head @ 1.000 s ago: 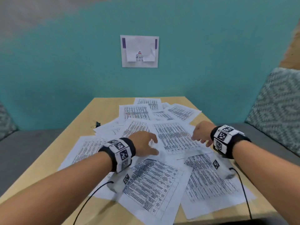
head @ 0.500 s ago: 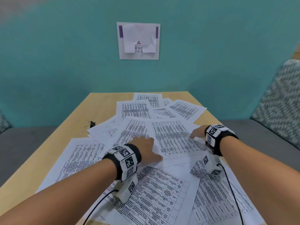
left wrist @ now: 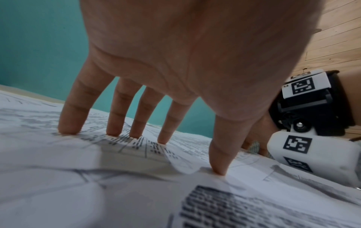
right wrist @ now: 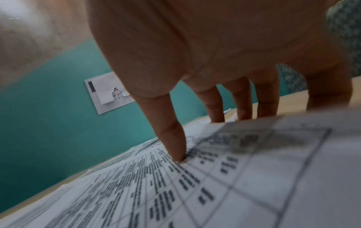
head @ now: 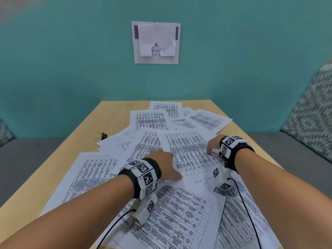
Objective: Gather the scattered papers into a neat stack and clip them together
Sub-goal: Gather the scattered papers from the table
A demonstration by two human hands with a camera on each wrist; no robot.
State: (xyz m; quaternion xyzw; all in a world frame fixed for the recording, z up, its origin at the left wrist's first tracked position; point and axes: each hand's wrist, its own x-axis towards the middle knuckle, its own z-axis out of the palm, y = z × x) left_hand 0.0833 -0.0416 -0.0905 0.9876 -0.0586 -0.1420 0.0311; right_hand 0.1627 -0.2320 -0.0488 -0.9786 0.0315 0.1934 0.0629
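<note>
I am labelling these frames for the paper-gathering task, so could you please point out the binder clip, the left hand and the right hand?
binder clip (head: 104, 135): head view, on its black body.
left hand (head: 164, 163): head view, on the back of the hand.
right hand (head: 212, 144): head view, on the back of the hand.

Both forearms reach forward, wrists banded. The left hand (head: 162, 164) lies palm down with straight, spread fingers (left wrist: 71, 117), tips pressed down. The right hand (head: 212, 144), farther off, arches with its fingertips (right wrist: 175, 148) planted.
</note>
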